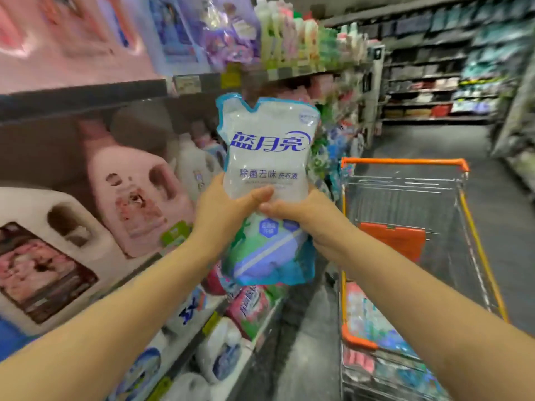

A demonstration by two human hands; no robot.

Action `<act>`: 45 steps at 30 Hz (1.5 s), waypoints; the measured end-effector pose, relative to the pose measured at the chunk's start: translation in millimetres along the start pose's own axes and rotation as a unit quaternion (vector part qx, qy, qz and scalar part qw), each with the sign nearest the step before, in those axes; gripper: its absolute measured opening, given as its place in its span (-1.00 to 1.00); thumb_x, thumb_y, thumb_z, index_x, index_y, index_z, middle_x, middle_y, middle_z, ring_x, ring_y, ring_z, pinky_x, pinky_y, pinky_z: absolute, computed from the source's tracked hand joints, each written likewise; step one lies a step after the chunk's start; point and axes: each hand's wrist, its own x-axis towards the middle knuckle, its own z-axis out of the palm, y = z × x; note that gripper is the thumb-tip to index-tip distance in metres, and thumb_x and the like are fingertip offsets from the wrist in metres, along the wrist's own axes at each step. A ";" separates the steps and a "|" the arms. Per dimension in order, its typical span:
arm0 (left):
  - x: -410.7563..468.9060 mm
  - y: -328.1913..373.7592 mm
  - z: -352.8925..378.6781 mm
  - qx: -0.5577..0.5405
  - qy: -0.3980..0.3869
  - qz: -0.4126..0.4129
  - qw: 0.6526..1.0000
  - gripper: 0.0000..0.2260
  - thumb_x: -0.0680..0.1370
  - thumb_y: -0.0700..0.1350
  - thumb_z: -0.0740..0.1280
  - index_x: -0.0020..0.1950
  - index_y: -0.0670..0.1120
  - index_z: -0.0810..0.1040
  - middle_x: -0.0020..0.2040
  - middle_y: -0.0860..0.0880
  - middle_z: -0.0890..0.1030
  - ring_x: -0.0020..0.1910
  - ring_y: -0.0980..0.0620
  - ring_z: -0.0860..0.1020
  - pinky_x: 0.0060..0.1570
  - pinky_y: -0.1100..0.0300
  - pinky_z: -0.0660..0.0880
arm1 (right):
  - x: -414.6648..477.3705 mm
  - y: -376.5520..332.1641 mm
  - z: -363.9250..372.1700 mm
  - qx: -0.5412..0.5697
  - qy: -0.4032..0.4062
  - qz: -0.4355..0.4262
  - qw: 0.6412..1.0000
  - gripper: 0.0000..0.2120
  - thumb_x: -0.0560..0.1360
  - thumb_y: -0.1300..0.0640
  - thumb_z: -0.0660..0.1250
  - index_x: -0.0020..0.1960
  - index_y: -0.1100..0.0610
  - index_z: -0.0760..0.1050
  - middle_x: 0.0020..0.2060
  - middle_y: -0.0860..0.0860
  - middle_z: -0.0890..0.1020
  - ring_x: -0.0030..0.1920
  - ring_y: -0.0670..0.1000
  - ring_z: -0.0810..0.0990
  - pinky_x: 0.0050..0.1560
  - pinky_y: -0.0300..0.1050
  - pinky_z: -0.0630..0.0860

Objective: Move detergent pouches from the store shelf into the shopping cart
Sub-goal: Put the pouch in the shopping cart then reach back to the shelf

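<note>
Both a shopper's left hand and right hand curl around the waist of a detergent pouch, thumbs pressed across its printed front. They hold it in the air between the store shelf at left and the shopping cart at right, clear of both. The pouch stands roughly upright, long axis vertical, notched top edge up, label facing the camera. Squeezed at the middle, the soft, liquid-filled bag bulges above and below the grip. It may sag or slide free on the swing right, or catch on the cart's wire rim. Other pouches already lie in the cart, so a hard drop risks a burst seam.
</note>
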 end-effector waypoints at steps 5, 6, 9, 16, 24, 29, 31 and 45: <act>15.7 -29.0 130.4 0.014 -0.044 -0.046 0.998 -0.43 0.15 0.29 0.39 0.06 0.02 0.58 -0.04 0.08 0.67 -0.03 0.13 0.62 0.02 0.15 0.53 | 11.0 38.6 -131.6 0.011 0.039 0.025 0.999 -0.61 0.26 0.39 0.51 0.04 0.15 0.56 -0.15 0.05 0.68 -0.25 -0.12 0.65 -0.28 -0.32 0.53; 17.6 -33.9 157.5 0.015 -0.055 -0.061 0.997 -0.41 0.15 0.29 0.39 0.06 0.00 0.57 -0.02 0.06 0.66 -0.02 0.10 0.61 0.03 0.15 0.52 | 12.7 48.9 -158.6 0.013 0.048 0.031 0.998 -0.51 0.19 0.37 0.55 0.08 0.18 0.54 -0.12 0.06 0.68 -0.22 -0.11 0.66 -0.28 -0.31 0.53; 17.1 -47.4 240.7 0.040 -0.116 -0.094 0.988 -0.73 0.26 0.15 0.43 -0.10 0.12 0.55 -0.10 0.13 0.62 -0.21 0.30 0.55 -0.18 0.51 0.42 | 9.2 80.7 -233.9 0.020 0.080 0.084 0.993 -0.22 0.04 0.23 0.57 0.25 0.23 0.45 0.05 0.14 0.66 -0.01 0.05 0.67 -0.10 -0.17 0.58; -4.4 -108.4 384.6 0.010 -0.227 -0.215 0.950 -0.73 0.34 0.03 0.51 -0.02 0.02 0.57 -0.13 0.14 0.63 -0.21 0.31 0.56 -0.20 0.49 0.42 | -16.4 162.6 -356.9 0.116 0.174 0.247 0.946 -0.75 0.39 0.28 0.43 0.06 0.20 0.56 -0.20 0.07 0.70 -0.24 0.00 0.68 -0.17 -0.15 0.63; -30.8 -190.4 478.1 -0.023 -0.283 -0.358 0.890 -0.49 0.22 0.09 0.53 0.10 -0.06 0.56 0.00 -0.01 0.65 -0.05 0.01 0.62 -0.05 0.15 0.54 | -25.3 254.6 -419.9 0.191 0.314 0.380 0.849 -0.73 0.48 0.01 0.36 0.08 0.14 0.58 0.02 0.17 0.67 -0.01 0.17 0.62 0.19 0.11 0.51; -45.6 -247.6 527.6 -0.017 -0.339 -0.404 0.850 -0.65 0.33 -0.04 0.52 0.07 -0.04 0.56 -0.08 0.05 0.63 -0.17 0.12 0.59 -0.23 0.39 0.48 | -27.6 317.6 -447.7 0.173 0.417 0.416 0.790 -0.80 0.48 0.06 0.38 0.00 0.18 0.59 -0.38 0.01 0.67 -0.39 -0.02 0.63 -0.27 -0.18 0.59; -52.8 -272.8 546.2 -0.019 -0.355 -0.431 0.829 -0.61 0.32 -0.01 0.52 0.09 -0.06 0.57 -0.05 0.03 0.64 -0.11 0.05 0.60 -0.15 0.31 0.51 | -25.2 345.0 -455.1 0.156 0.455 0.440 0.758 -0.79 0.48 0.08 0.39 -0.02 0.22 0.58 -0.39 0.03 0.66 -0.45 -0.03 0.61 -0.36 -0.22 0.58; -53.6 -351.8 611.1 0.107 -0.469 -0.447 0.754 -0.59 0.51 -0.14 0.32 0.35 -0.08 0.37 0.19 -0.09 0.56 0.13 -0.10 0.53 0.01 0.21 0.39 | -32.3 453.2 -474.6 0.035 0.488 0.575 0.656 -0.65 0.49 0.08 0.35 0.17 0.29 0.51 0.05 0.20 0.60 0.04 0.17 0.59 -0.01 -0.06 0.56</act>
